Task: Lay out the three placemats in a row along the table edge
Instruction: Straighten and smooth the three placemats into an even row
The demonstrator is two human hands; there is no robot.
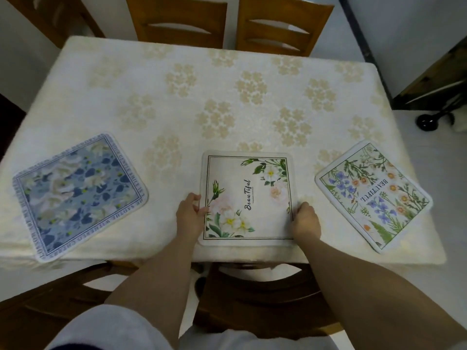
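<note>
Three placemats lie along the near edge of the table (227, 79), which wears a cream flowered cloth. A blue floral placemat (78, 195) sits at the left, turned at an angle. In the middle lies a white placemat with roses (249, 198); my left hand (189, 214) pinches its left edge and my right hand (304, 219) grips its right edge near the front corner. To the right, a placemat with blue and orange wildflowers (374, 195) rests tilted, its near corner close to the table's edge.
Two wooden chairs (177, 21) (283, 26) stand at the far side of the table. A third chair (257, 294) is tucked under the near edge below my arms. A dark wheeled stand (429, 120) is on the floor at the right.
</note>
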